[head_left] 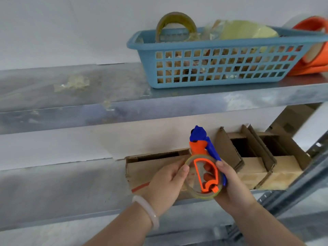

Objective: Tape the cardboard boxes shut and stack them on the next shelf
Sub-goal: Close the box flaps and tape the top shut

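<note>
An orange and blue tape dispenser (pixel 204 157) with a clear tape roll (pixel 193 185) is held upright between both hands in front of the lower shelf. My right hand (pixel 232 187) grips its blue handle side. My left hand (pixel 168 181) holds the roll's left edge, thumb on the rim. Behind them a low cardboard box (pixel 142 167) with a red mark lies on the lower shelf (pixel 62 192). To the right stand two cardboard boxes (pixel 252 167) (pixel 284 171) with their flaps up.
On the upper shelf (pixel 195 102) a blue plastic basket (pixel 221 64) holds a tape roll (pixel 175 23) and crumpled tape. An orange object (pixel 314 55) lies right of it. Tape scraps (pixel 74 84) stick to the upper shelf at left. A metal upright (pixel 291 187) runs at right.
</note>
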